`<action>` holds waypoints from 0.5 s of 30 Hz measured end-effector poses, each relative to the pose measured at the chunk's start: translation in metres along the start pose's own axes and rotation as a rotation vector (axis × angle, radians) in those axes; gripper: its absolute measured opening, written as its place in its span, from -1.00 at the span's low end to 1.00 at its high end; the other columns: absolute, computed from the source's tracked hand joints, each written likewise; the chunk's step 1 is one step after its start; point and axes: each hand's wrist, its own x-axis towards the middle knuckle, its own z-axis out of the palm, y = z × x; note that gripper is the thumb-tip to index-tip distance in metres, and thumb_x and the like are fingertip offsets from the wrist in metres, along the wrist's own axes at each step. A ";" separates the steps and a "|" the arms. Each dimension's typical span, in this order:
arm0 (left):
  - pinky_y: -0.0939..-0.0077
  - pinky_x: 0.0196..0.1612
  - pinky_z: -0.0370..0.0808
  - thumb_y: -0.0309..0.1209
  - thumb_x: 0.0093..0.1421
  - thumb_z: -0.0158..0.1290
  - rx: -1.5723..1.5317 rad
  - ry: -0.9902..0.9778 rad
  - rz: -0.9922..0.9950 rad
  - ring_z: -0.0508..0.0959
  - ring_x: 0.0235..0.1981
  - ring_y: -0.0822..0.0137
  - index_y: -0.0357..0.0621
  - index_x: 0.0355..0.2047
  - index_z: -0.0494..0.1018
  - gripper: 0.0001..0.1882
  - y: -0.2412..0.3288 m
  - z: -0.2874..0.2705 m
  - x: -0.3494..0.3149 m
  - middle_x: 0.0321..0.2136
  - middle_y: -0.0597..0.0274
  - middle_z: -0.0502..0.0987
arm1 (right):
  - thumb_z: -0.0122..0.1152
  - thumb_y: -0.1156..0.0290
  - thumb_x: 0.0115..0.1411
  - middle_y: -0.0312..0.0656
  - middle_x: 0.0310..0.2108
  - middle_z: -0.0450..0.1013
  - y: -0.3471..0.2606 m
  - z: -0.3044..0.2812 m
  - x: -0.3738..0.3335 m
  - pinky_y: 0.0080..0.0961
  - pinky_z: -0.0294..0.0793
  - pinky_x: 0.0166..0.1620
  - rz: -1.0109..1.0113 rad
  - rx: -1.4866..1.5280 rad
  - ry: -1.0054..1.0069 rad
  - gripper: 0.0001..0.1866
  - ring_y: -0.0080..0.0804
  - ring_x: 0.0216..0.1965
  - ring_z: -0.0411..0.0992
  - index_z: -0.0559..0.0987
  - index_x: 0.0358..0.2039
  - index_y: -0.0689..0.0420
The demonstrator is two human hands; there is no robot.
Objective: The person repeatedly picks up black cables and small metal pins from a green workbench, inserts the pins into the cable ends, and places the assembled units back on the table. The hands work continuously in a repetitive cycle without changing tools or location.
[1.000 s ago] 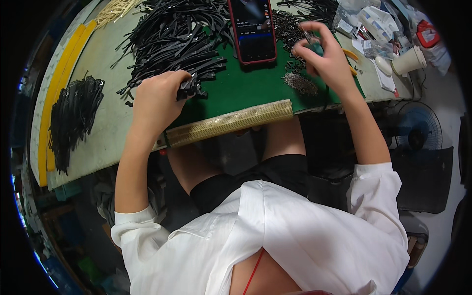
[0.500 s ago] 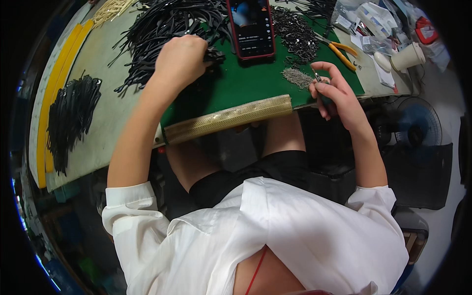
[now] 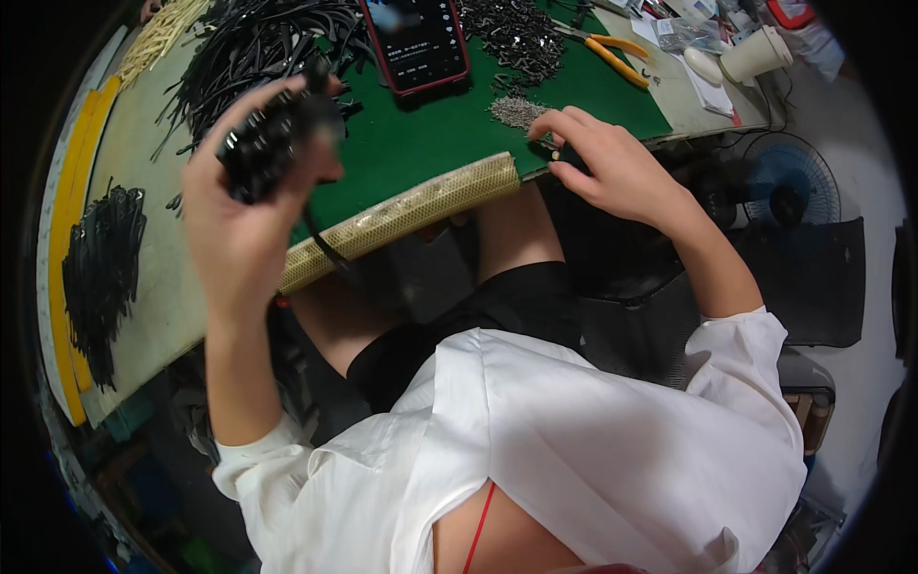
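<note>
My left hand [image 3: 229,239] is raised over the near left of the table, its fingers wrapped round a bundle of glossy black straps [image 3: 258,151]. One strap dangles from it, and the fingertips are blurred. At the mat's right front edge, my right hand [image 3: 617,174] is closed on a small metal-tipped hand tool [image 3: 545,144], mostly hidden by the fingers. A little pile of grey metal pins [image 3: 516,112] lies just beyond it. Behind my left hand spreads a large heap of black straps [image 3: 229,62] on the green mat [image 3: 402,143].
A phone [image 3: 421,57] stands between the heap and a pile of small black parts [image 3: 516,43]. Orange-handled pliers [image 3: 622,65] lie right of these. A gold mesh roll [image 3: 411,215] edges the table. More straps [image 3: 103,277] lie left, beside yellow strips [image 3: 62,258]. A fan [image 3: 792,187] stands right.
My left hand has come back from the strap heap toward me, lifting the bundle of straps. My right hand has turned palm down with the tool. The whole view has shifted.
</note>
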 end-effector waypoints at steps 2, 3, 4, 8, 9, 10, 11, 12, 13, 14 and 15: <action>0.62 -0.27 0.52 -0.64 0.13 0.19 -0.107 -0.016 -0.111 0.57 -0.41 0.50 -0.35 -0.08 0.48 -0.68 0.004 0.012 -0.015 -0.22 0.15 0.64 | 0.17 0.45 0.18 -0.13 -0.19 0.42 0.000 0.001 0.004 -0.28 0.48 -0.13 -0.014 -0.041 -0.022 -0.69 -0.13 -0.19 0.49 0.44 -0.04 0.07; 0.66 -0.33 0.48 -0.68 0.12 0.16 -0.117 -0.026 -0.166 0.53 -0.45 0.54 -0.34 -0.12 0.49 -0.72 0.000 0.016 -0.021 -0.35 0.22 0.62 | 0.17 0.45 0.18 -0.12 -0.18 0.42 -0.001 0.001 0.006 -0.27 0.48 -0.13 -0.022 -0.063 -0.033 -0.69 -0.12 -0.19 0.50 0.44 -0.04 0.07; 0.68 -0.37 0.45 -0.68 0.13 0.14 -0.136 -0.045 -0.179 0.51 -0.48 0.56 -0.33 -0.15 0.50 -0.75 -0.003 0.017 -0.024 -0.43 0.28 0.59 | 0.17 0.45 0.18 -0.12 -0.18 0.43 -0.002 0.001 0.008 -0.26 0.49 -0.14 -0.026 -0.070 -0.033 -0.70 -0.11 -0.19 0.50 0.44 -0.05 0.08; 0.71 -0.47 0.36 -0.63 0.16 0.15 -0.101 -0.033 -0.188 0.43 -0.56 0.63 -0.31 -0.22 0.52 -0.84 -0.002 0.023 -0.024 -0.59 0.41 0.48 | 0.17 0.46 0.18 -0.10 -0.16 0.44 -0.004 0.004 0.016 -0.25 0.49 -0.14 -0.025 -0.108 -0.036 -0.71 -0.09 -0.18 0.51 0.45 -0.06 0.09; 0.71 -0.48 0.36 -0.62 0.16 0.16 -0.099 -0.028 -0.187 0.43 -0.57 0.63 -0.31 -0.22 0.52 -0.84 -0.003 0.023 -0.024 -0.59 0.40 0.49 | 0.17 0.46 0.18 -0.10 -0.16 0.44 -0.004 0.004 0.017 -0.25 0.49 -0.14 -0.022 -0.120 -0.039 -0.71 -0.08 -0.18 0.51 0.45 -0.07 0.09; 0.73 -0.46 0.37 -0.62 0.16 0.17 -0.101 -0.021 -0.193 0.44 -0.56 0.64 -0.30 -0.23 0.53 -0.84 -0.004 0.023 -0.024 -0.57 0.40 0.50 | 0.17 0.46 0.18 -0.10 -0.16 0.44 -0.005 0.003 0.017 -0.25 0.49 -0.14 -0.023 -0.115 -0.044 -0.71 -0.08 -0.18 0.51 0.45 -0.07 0.09; 0.73 -0.46 0.37 -0.61 0.16 0.17 -0.088 0.000 -0.179 0.45 -0.56 0.64 -0.30 -0.22 0.53 -0.84 -0.006 0.023 -0.024 -0.56 0.40 0.51 | 0.17 0.46 0.18 -0.10 -0.16 0.44 -0.006 0.002 0.016 -0.25 0.49 -0.13 -0.023 -0.112 -0.050 -0.71 -0.07 -0.18 0.51 0.45 -0.07 0.09; 0.74 -0.45 0.38 -0.60 0.17 0.17 -0.077 0.021 -0.164 0.45 -0.55 0.64 -0.29 -0.21 0.53 -0.83 -0.007 0.023 -0.024 -0.55 0.41 0.51 | 0.17 0.47 0.18 -0.10 -0.16 0.45 -0.007 0.001 0.016 -0.26 0.49 -0.13 -0.022 -0.108 -0.055 -0.71 -0.07 -0.18 0.51 0.45 -0.07 0.09; 0.74 -0.45 0.38 -0.59 0.18 0.18 -0.065 0.041 -0.150 0.46 -0.55 0.63 -0.29 -0.20 0.53 -0.83 -0.009 0.023 -0.023 -0.54 0.41 0.52 | 0.18 0.47 0.18 -0.10 -0.16 0.45 -0.007 0.001 0.014 -0.26 0.49 -0.14 -0.018 -0.106 -0.058 -0.71 -0.07 -0.18 0.51 0.45 -0.07 0.09; 0.74 -0.45 0.39 -0.58 0.19 0.18 -0.065 0.081 -0.090 0.47 -0.55 0.63 -0.28 -0.18 0.52 -0.82 -0.011 0.024 -0.023 -0.53 0.41 0.52 | 0.18 0.47 0.17 -0.10 -0.16 0.45 -0.007 0.001 0.013 -0.26 0.49 -0.14 -0.019 -0.104 -0.061 -0.71 -0.07 -0.18 0.51 0.45 -0.07 0.09; 0.75 -0.44 0.39 -0.56 0.20 0.18 -0.064 0.121 -0.031 0.47 -0.54 0.63 -0.28 -0.17 0.52 -0.82 -0.014 0.024 -0.021 -0.52 0.41 0.53 | 0.18 0.47 0.17 -0.10 -0.16 0.45 -0.008 0.001 0.013 -0.26 0.49 -0.14 -0.019 -0.101 -0.065 -0.71 -0.07 -0.19 0.51 0.45 -0.07 0.09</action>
